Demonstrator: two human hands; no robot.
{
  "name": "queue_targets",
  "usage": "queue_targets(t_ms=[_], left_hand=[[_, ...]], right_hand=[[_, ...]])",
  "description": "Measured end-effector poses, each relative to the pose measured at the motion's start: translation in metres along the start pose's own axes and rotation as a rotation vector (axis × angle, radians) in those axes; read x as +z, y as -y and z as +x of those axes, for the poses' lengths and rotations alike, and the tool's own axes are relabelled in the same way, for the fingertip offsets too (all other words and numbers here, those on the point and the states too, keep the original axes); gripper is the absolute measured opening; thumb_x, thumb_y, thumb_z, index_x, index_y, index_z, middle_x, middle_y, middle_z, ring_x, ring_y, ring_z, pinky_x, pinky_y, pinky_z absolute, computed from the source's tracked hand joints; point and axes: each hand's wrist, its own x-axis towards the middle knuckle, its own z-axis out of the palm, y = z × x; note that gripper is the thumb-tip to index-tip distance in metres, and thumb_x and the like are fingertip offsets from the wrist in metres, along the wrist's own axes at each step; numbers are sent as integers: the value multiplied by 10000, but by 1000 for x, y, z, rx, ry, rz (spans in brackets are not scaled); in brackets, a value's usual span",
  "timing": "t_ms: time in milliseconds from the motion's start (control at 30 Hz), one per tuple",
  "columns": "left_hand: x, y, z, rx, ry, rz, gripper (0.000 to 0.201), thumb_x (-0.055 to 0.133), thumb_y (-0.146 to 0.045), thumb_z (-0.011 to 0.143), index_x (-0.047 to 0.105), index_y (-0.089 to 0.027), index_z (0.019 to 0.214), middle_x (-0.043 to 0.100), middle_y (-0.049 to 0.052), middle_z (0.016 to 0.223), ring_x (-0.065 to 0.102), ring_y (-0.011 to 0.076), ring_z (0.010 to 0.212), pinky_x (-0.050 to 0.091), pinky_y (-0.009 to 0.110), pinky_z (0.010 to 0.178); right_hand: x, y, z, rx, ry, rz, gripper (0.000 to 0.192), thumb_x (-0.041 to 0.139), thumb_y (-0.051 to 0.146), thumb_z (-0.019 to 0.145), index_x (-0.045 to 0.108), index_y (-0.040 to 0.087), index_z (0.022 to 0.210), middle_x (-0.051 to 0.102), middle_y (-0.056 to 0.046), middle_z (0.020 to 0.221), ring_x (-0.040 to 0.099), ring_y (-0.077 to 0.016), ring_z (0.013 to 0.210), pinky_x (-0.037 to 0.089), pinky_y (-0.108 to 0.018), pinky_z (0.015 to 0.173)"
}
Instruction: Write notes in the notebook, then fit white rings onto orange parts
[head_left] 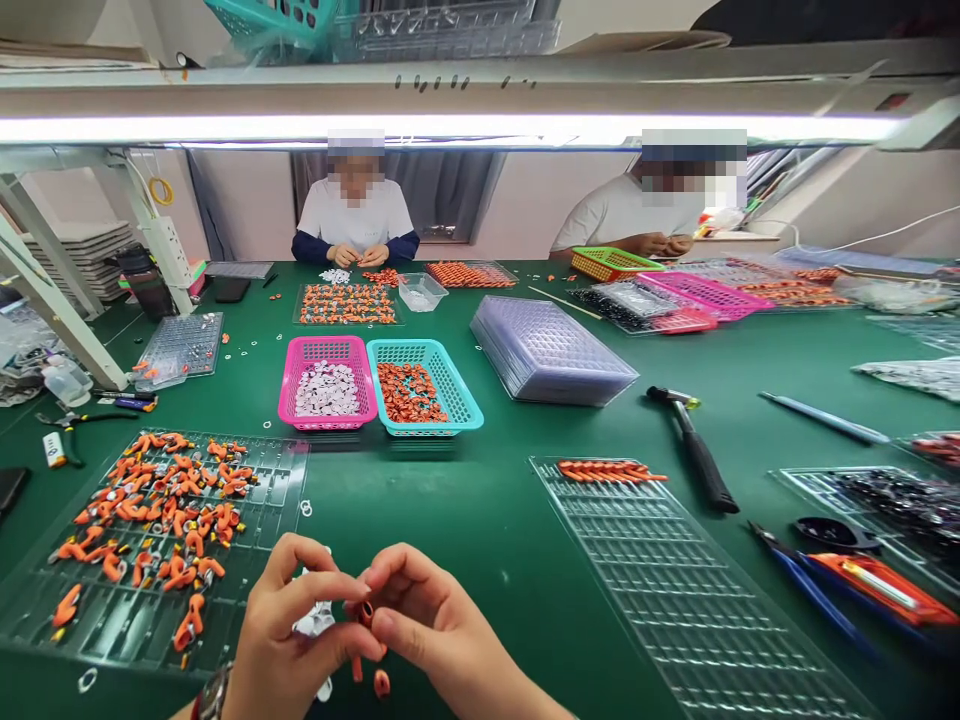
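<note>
My left hand (289,625) and my right hand (427,620) meet low in the middle, just above the green table (495,500). Between their fingertips they pinch a small orange part (366,612). The left hand also cups several small white pieces (315,622). More orange bits (381,683) show under the hands. A clear tray (161,530) with many loose orange parts lies to the left of my hands. On the right lies a clear grid tray (675,590) with one row of orange parts (609,470) at its far end.
A pink basket (327,385) of white pieces and a teal basket (424,385) of orange parts stand ahead. A stack of clear trays (551,350), a hammer (694,448) and hand tools (832,590) lie right. Two people (354,225) work across the table.
</note>
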Motion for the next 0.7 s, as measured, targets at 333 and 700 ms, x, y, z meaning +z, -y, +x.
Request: queue_targets(t_ms=[333, 700], left_hand=[[-8, 0, 5, 270, 39, 62, 112, 651, -117, 897, 700, -148, 993, 654, 36, 840, 569, 161, 809, 535, 271, 689], [-13, 2, 3, 344, 46, 95, 201, 633, -85, 897, 706, -156, 1069, 733, 53, 841, 640, 179, 808, 585, 298, 666]], right_hand=[[0, 2, -1, -32, -25, -35, 118, 801, 254, 785, 750, 193, 872, 719, 3, 764, 660, -83, 658, 540, -184, 648], [3, -10, -3, -99, -130, -21, 86, 830, 265, 738, 795, 218, 801, 718, -5, 752, 670, -113, 623, 555, -204, 579]])
